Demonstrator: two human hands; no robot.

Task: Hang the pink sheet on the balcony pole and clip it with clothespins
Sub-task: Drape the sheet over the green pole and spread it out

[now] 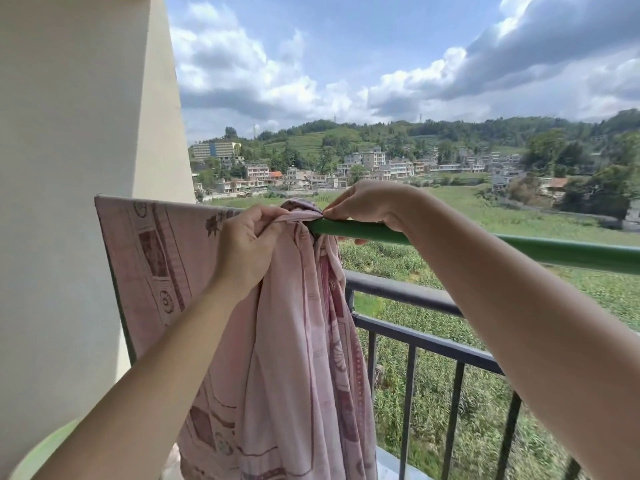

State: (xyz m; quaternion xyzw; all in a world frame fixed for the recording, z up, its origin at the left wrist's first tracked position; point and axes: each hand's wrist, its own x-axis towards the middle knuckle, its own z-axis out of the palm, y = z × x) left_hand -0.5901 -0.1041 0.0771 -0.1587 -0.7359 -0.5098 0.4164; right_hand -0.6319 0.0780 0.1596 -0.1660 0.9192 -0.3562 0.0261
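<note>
Head view: the pink sheet (287, 306) hangs over the green pole (519, 245) at mid-frame, part spread flat toward the left, the rest bunched. Left hand (246, 244) has its grip closed on the bunch; right hand (367, 206) pinches the fabric's edge on the pole. It looks soft, light and floppy; best held along the top hem. No clothespins or writing visible.

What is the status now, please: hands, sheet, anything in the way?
Left hand and right hand both pinch the pink sheet. Sheet bunched on the green pole, left part spread. No clothespins visible. Nothing blocking.
</note>
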